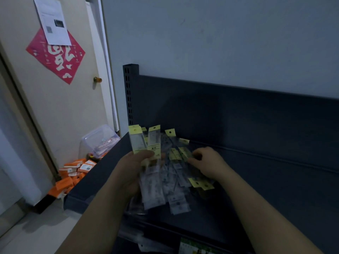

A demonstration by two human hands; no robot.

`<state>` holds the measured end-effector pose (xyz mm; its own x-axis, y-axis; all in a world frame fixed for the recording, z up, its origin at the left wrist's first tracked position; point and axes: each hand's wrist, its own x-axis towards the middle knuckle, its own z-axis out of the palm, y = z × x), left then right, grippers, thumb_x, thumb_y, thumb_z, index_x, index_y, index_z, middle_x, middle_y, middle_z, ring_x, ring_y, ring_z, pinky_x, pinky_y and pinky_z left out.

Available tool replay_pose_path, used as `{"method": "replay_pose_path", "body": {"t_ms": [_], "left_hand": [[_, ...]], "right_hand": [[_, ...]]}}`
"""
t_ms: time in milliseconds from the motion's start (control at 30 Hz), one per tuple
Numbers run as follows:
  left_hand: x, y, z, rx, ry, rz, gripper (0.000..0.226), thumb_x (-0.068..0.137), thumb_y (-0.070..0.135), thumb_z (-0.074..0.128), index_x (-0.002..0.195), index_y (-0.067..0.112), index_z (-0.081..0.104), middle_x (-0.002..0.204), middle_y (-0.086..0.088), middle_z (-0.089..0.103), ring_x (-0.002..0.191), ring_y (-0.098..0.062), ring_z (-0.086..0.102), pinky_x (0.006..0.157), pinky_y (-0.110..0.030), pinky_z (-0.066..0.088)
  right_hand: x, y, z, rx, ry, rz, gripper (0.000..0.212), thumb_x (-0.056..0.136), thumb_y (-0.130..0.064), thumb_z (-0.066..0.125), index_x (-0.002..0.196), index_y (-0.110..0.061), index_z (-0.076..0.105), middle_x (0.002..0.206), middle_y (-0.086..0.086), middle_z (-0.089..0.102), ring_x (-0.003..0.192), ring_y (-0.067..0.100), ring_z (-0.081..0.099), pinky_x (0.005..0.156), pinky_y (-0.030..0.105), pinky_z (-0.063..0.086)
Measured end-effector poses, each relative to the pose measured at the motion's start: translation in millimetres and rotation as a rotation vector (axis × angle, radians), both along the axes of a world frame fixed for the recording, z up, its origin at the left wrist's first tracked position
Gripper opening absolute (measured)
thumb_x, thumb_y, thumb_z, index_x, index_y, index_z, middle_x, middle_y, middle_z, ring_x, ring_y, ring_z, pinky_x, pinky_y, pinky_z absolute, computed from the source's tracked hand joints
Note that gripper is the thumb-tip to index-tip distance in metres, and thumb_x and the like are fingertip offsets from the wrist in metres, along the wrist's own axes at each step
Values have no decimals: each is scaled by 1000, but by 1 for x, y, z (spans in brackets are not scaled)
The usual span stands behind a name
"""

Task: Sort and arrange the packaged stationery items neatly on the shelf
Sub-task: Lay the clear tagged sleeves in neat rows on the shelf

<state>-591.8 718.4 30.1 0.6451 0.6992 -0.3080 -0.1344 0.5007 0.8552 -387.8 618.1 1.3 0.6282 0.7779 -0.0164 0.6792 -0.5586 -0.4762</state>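
At the left end of the dark shelf (275,180), a pile of packets (176,191) is lying in disorder: long clear sleeves with yellow header cards, crossing one another at several angles. The print on them is blurred.

1. The left hand (132,169) is gripping a bundle of packets (145,143). The thumb is pressing across the front of the bundle and the fingers are curling round behind it. The yellow headers are standing up above the thumb; the lower ends are hanging below the palm, over the pile.
2. The right hand (209,162) is resting on the right side of the pile. Its fingers are curling downward, and the thumb and fingertips are closing on the yellow end of a loose packet (181,153) that is lying on top of the pile.
3. The two hands are near each other, with the middle of the pile between them.

A slotted post (128,92) is standing at the shelf's back left corner, against a grey wall (220,43). On the floor to the left, orange boxes (73,176) are lying in a heap beside a clear plastic tub (99,140). Behind them, a door (77,110) is carrying a red paper square (56,57) and a white sheet (53,19).
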Motion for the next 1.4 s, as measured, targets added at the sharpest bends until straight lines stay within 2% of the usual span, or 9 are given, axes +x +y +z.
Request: {"method": "replay_pose_path", "body": {"t_ms": [167, 300, 433, 600, 833, 1000, 1100, 1233, 1400], "left_hand": [[1, 2, -2, 34, -19, -17, 20, 93, -1, 49, 110, 2, 59, 84, -17, 73, 68, -27, 68, 59, -37, 58], [2, 2, -2, 24, -24, 1, 21, 92, -5, 47, 108, 0, 60, 84, -17, 74, 68, -26, 69, 58, -35, 59], [5, -1, -4, 30, -31, 31, 24, 91, -12, 41, 105, -3, 58, 80, -19, 73, 66, -24, 71, 59, -35, 59], [10, -3, -8, 5, -33, 43, 33, 89, -16, 31, 112, -16, 54, 101, -32, 64, 83, -34, 67, 68, -40, 61], [11, -8, -4, 23, 6, 62, 26, 91, -14, 36, 98, -9, 60, 100, -27, 66, 93, -35, 66, 77, -42, 58], [12, -10, -2, 16, 9, 72, 27, 91, -14, 34, 101, -11, 59, 97, -26, 66, 84, -30, 66, 74, -37, 58], [14, -12, 2, -1, -9, 70, 29, 92, -13, 31, 108, -14, 55, 97, -26, 62, 80, -30, 62, 65, -35, 58], [26, -19, 8, 60, -2, 78, 27, 96, -7, 31, 100, -5, 58, 103, -25, 64, 91, -33, 64, 72, -44, 55], [35, -30, 13, 81, -23, 36, 23, 96, -4, 37, 91, -9, 59, 80, -22, 63, 63, -27, 64, 51, -30, 55]], "right_hand": [[14, -11, -4, -44, -122, -104, 32, 97, -27, 48, 126, -17, 58, 127, 14, 45, 114, 30, 48, 93, 31, 42], [14, -17, -5, 37, -210, -110, 30, 98, -27, 45, 119, -14, 62, 123, 14, 49, 112, 30, 46, 93, 31, 39], [4, -7, 0, 62, -91, 25, 27, 89, -44, 58, 69, -26, 56, 83, 3, 54, 79, 19, 53, 58, 28, 38], [0, -8, 10, 7, -26, -26, 29, 83, -31, 64, 67, -13, 48, 66, 5, 50, 58, 14, 46, 50, 26, 32], [-12, -5, 15, -60, -280, -39, 31, 83, -27, 53, 57, -11, 46, 56, 3, 49, 53, 19, 49, 44, 26, 32], [-6, -11, 14, 43, -283, -24, 31, 91, -22, 49, 61, -13, 49, 64, 5, 56, 60, 21, 56, 53, 30, 42], [-5, -14, 20, 243, -104, 30, 38, 93, -25, 49, 62, -3, 52, 58, 9, 52, 51, 15, 43, 46, 26, 32], [-28, -14, 30, 332, -31, 245, 37, 96, -25, 48, 80, 6, 61, 69, 25, 56, 47, 10, 34, 44, 19, 24], [-56, -11, 36, 270, -15, 474, 33, 99, -28, 44, 93, -3, 66, 80, 9, 61, 69, 13, 54, 62, 27, 40]]}}
